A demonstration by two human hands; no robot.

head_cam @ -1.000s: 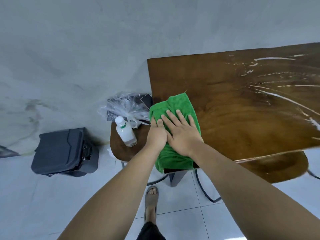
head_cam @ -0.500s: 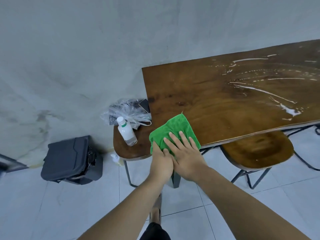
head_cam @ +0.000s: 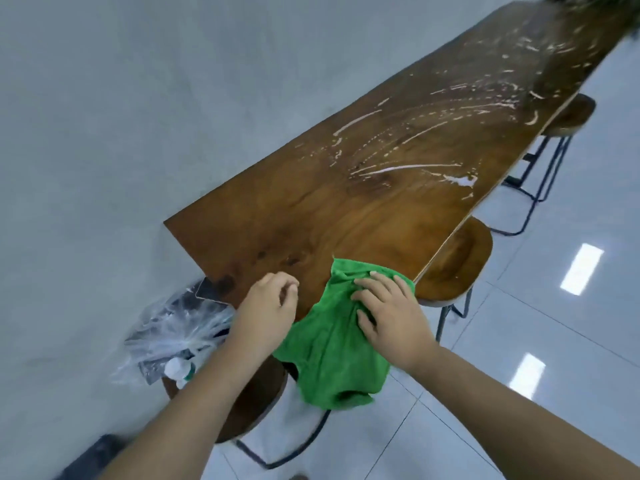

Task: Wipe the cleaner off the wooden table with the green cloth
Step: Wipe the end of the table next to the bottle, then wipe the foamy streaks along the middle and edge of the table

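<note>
Two hands, right (head_cam: 389,315) on green cloth (head_cam: 332,355), bottle (head_cam: 178,370) half hidden by forearm

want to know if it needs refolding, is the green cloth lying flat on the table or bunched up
Bunched up. The green cloth is crumpled under the right hand, and much of it hangs off the wooden table's near end.

Wooden table (head_cam: 311,209) bears white cleaner streaks (head_cam: 415,168) and green cloth (head_cam: 332,341).
</note>
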